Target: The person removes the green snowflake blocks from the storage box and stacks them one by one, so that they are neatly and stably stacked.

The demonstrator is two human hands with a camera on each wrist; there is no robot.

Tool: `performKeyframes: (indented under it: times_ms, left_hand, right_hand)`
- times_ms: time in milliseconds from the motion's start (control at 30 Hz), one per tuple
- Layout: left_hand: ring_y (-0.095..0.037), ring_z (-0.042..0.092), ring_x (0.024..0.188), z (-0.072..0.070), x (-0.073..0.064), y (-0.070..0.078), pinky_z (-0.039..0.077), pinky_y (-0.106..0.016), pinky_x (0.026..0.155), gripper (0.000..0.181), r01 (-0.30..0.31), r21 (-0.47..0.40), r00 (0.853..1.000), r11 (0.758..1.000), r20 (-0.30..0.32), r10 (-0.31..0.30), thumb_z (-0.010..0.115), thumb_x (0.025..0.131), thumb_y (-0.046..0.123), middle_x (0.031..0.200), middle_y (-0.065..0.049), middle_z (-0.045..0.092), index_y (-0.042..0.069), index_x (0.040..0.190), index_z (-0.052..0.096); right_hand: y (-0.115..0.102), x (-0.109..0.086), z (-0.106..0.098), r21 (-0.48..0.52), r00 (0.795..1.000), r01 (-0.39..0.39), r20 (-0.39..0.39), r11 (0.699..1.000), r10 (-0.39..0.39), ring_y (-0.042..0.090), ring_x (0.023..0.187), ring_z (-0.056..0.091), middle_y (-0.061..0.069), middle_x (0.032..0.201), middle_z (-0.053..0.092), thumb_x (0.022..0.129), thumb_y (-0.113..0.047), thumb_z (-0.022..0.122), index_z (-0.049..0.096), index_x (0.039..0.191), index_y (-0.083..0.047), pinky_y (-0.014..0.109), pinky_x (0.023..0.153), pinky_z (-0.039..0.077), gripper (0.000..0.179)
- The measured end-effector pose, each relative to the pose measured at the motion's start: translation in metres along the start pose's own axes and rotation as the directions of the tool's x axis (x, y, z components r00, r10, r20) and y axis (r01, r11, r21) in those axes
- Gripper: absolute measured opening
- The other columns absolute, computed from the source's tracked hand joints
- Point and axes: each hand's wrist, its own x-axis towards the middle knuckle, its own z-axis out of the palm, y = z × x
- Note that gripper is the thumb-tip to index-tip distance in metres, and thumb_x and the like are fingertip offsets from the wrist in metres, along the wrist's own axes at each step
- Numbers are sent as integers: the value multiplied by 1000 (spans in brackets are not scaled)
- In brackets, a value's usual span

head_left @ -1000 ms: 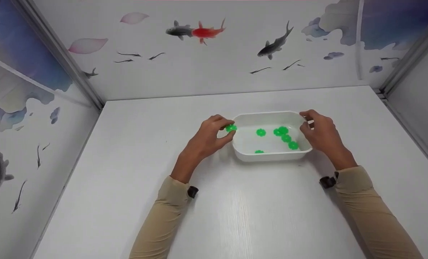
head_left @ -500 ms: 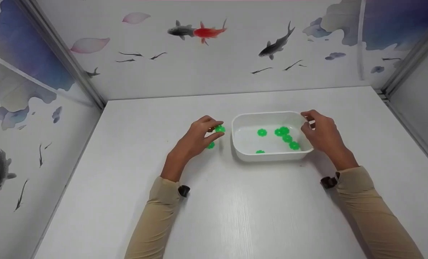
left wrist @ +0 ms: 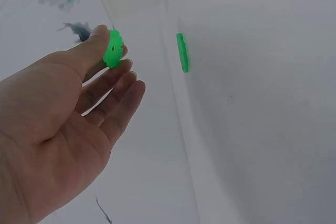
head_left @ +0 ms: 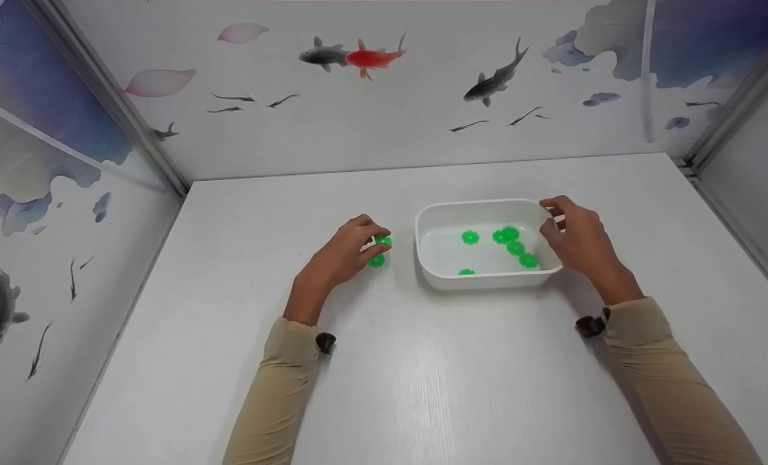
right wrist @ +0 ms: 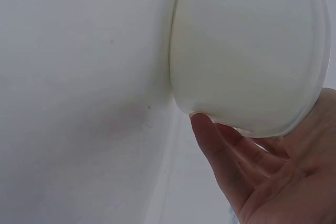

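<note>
Between thumb and fingertips my left hand [head_left: 332,259] pinches a green flower-shaped disc [left wrist: 113,50], which has a small hole in its middle. A second green disc [head_left: 376,261] lies on the table just below those fingers; the left wrist view shows this disc [left wrist: 182,52] edge-on. To the right stands a white rectangular tub [head_left: 487,282] with rounded corners. Several green discs [head_left: 515,248] lie inside, mostly in its right half. My right hand [head_left: 581,240] holds the tub's right end, with fingertips against the outer wall [right wrist: 241,56] in the right wrist view.
The white table [head_left: 371,387] meets a back wall [head_left: 384,129] painted with fish. Side panels with grey metal corner posts [head_left: 119,103] enclose it left and right. Dark wrist devices [head_left: 325,343] sit at both tan cuffs.
My left hand has moved left, away from the tub's left rim, carrying the pinched disc, then slightly down over the disc on the table. The right hand and tub stay in place.
</note>
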Motion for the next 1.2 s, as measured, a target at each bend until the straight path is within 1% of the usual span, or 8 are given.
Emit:
performKeyframes:
  times_ms: [133, 267, 400, 533, 667, 900, 1067, 1200]
  left_hand:
    - [-29, 64, 129, 0, -1, -1, 55, -41, 114, 41, 35, 28, 998, 999, 45, -36, 71, 107, 23, 134, -12, 67, 5, 143, 70]
    - [-29, 64, 130, 1, -1, -3, 54, -42, 116, 39, 55, 50, 994, 997, 91, -59, 73, 105, 21, 134, -11, 71, 5, 140, 72]
    - [-28, 66, 131, 3, 0, -6, 54, -42, 116, 38, 84, 56, 990, 995, 111, -90, 75, 104, 20, 134, -11, 73, 5, 139, 73]
    - [-27, 66, 133, 6, 0, -6, 53, -43, 118, 39, 117, 69, 986, 991, 113, -124, 75, 104, 19, 137, -10, 73, 7, 140, 72]
    - [-27, 65, 135, 7, -2, -7, 51, -43, 120, 37, 137, 84, 985, 987, 97, -145, 74, 104, 19, 140, -9, 73, 9, 140, 73]
    - [-27, 65, 136, 7, -3, -8, 51, -43, 120, 34, 114, 95, 990, 989, 72, -121, 73, 104, 16, 140, -8, 73, 9, 137, 74]
    - [-26, 68, 131, 7, -3, -7, 54, -42, 116, 32, 93, 105, 993, 990, 65, -100, 75, 102, 11, 135, -8, 76, 9, 134, 76]
    - [-25, 68, 130, 8, -3, -6, 55, -43, 116, 32, 102, 111, 992, 989, 65, -110, 76, 102, 11, 135, -7, 76, 10, 133, 77]
  right_hand:
    - [0, 0, 0, -9, 1000, 16, -11, 1000, -16, 44, 121, 66, 29, 143, 63, 108, -14, 52, 54, 154, -4, 62, 99, 58, 47]
    - [0, 0, 0, -13, 1000, 9, -9, 1000, -9, 44, 121, 65, 28, 143, 63, 108, -14, 51, 53, 153, -4, 62, 99, 58, 47]
    - [1, 0, 1, -12, 1000, 5, -7, 1000, -5, 44, 121, 65, 28, 144, 63, 108, -15, 52, 53, 154, -4, 62, 99, 57, 47]
    - [1, 0, 1, -10, 1000, 7, -8, 1000, -7, 44, 121, 65, 28, 144, 63, 109, -15, 52, 53, 154, -5, 61, 99, 58, 47]
    - [0, 0, 0, -9, 1000, 5, -6, 1000, -5, 44, 121, 65, 28, 145, 63, 109, -15, 52, 53, 154, -5, 62, 100, 57, 47]
    - [0, 0, 0, 2, 1000, -2, 4, 1000, 2, 43, 122, 64, 28, 146, 62, 109, -15, 52, 52, 155, -5, 61, 99, 57, 47]
    - [0, -1, -1, -6, 1000, 12, 3, 1000, -12, 43, 122, 66, 28, 144, 63, 109, -16, 51, 52, 155, -5, 61, 98, 58, 47]
    - [1, -1, 0, -8, 1000, 16, 4, 1000, -16, 44, 122, 66, 28, 144, 63, 109, -17, 50, 52, 155, -5, 61, 98, 58, 47]
